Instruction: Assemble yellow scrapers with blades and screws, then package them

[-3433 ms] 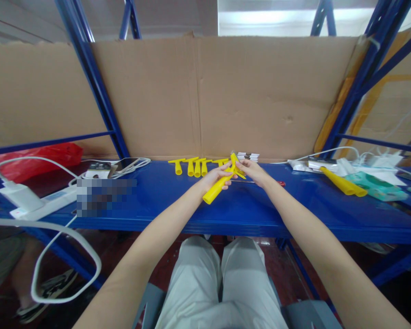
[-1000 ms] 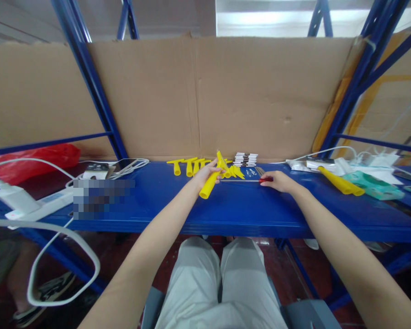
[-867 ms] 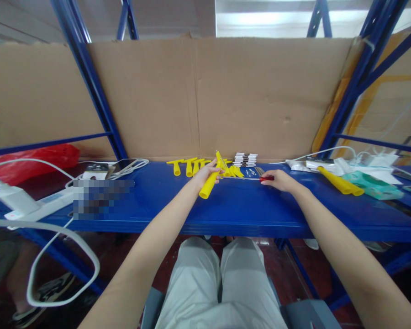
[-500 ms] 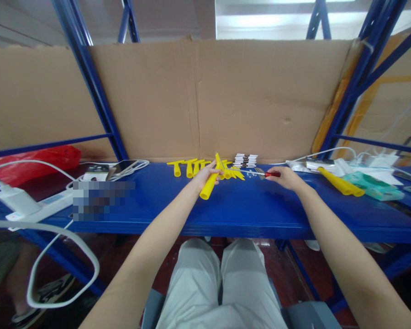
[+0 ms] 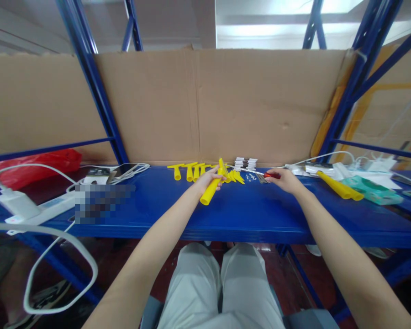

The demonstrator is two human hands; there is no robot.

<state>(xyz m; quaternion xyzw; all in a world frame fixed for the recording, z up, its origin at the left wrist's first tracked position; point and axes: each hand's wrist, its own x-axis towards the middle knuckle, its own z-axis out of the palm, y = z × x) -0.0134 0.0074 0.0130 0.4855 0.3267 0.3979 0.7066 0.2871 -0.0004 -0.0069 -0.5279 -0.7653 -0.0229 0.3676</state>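
Observation:
My left hand [image 5: 205,181] is closed around a yellow plastic handle [image 5: 209,194]. Its hollow round end points toward me and its narrower end leans away. My right hand [image 5: 285,180] grips a red-handled screwdriver [image 5: 267,174], whose thin metal shaft points left toward the far end of the yellow handle. Whether the tip touches it, I cannot tell. Beyond my left hand, several yellow T-shaped pieces [image 5: 189,172] lie in a row. Flat pointed yellow pieces [image 5: 238,177] lie between my hands, beside small metal parts [image 5: 250,177] too tiny to make out.
A stack of white packs [image 5: 245,164] stands by the cardboard wall [image 5: 253,100]. To the right lie two yellow tubes [image 5: 339,186] and a green plastic packet [image 5: 373,189]. A power strip [image 5: 44,208], cables and a red bag [image 5: 37,162] occupy the left.
The yellow handle in my left hand has turned slightly, its far end standing a little farther right. The screwdriver stays in my right hand, shifted slightly. The view has tilted a little.

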